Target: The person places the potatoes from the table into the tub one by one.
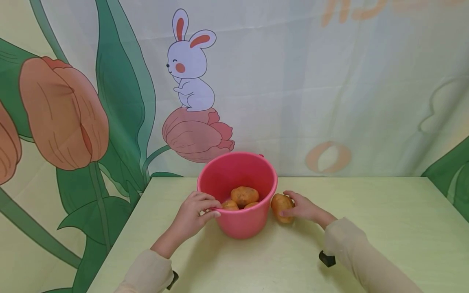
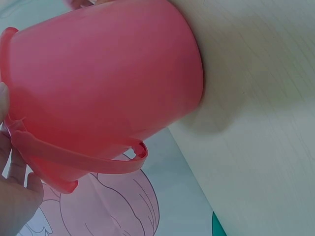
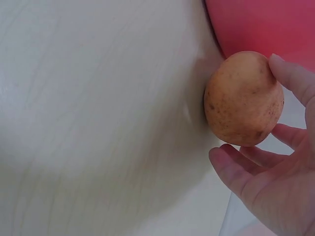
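A pink bucket (image 1: pixel 238 223) stands on the table with several potatoes (image 1: pixel 244 196) inside. My left hand (image 1: pixel 192 211) grips the near left part of its rim, thumb outside. In the left wrist view the bucket's handle (image 2: pixel 83 160) hangs down along its side, close to my left hand (image 2: pixel 17 196). Just right of the bucket, my right hand (image 1: pixel 304 207) holds another potato (image 1: pixel 281 209) low over the tabletop. The right wrist view has the thumb on one side of this potato (image 3: pixel 243 98) and the fingers spread round the other.
The pale table (image 1: pixel 373 211) reaches back to a hanging cloth (image 1: pixel 278 93) printed with tulips and a rabbit. A dark strap end (image 1: pixel 327 259) sticks out under my right sleeve, and another (image 1: pixel 172 280) under the left.
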Demonstrator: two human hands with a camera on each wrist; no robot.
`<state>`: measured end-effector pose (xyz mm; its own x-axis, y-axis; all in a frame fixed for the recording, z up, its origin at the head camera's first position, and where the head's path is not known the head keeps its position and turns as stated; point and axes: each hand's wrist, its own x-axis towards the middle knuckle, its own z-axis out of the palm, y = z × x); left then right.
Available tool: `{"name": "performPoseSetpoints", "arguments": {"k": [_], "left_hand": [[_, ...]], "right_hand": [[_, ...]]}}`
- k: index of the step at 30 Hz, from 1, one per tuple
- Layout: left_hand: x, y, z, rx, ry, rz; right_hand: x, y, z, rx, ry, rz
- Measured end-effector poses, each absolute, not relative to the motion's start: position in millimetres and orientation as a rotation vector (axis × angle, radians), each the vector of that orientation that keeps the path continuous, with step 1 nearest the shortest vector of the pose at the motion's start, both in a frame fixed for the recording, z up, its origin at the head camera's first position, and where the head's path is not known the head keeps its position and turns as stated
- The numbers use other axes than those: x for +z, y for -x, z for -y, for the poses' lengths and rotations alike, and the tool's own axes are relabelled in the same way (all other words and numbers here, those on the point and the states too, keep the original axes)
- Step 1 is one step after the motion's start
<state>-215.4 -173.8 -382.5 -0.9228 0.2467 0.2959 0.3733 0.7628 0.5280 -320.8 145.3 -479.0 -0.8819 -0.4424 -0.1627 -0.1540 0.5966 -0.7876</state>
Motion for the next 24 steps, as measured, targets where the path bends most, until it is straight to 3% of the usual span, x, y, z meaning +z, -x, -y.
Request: {"name": "performPoseSetpoints", "arguments": {"k": [24], "left_hand": [[-382.1, 215.1, 172.6, -0.891, 0.461, 2.764]], "right_hand": [[-475.1, 318.8, -145.9, -1.146, 0.522, -2.553]]}}
